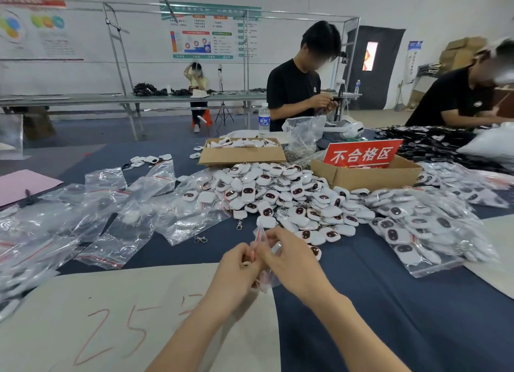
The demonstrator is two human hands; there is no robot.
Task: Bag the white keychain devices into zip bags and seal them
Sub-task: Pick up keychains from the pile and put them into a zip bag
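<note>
A small clear zip bag (267, 281) with a red seal strip is held between both hands above the dark blue table. My left hand (237, 271) pinches its left top edge, and my right hand (286, 257) pinches the top on the right. A white keychain device seems to be inside the bag, mostly hidden by my fingers. Just beyond my hands lies a big heap of loose white keychain devices (283, 196) with dark oval faces. Bagged devices (417, 229) pile up on the right. Empty zip bags (116, 221) are strewn on the left.
Two cardboard boxes stand behind the heap: one (242, 156) with devices, one (370, 174) with a red sign. A beige sheet (111, 321) with red writing lies under my arms. A water bottle (263, 119) and two seated people are across the table.
</note>
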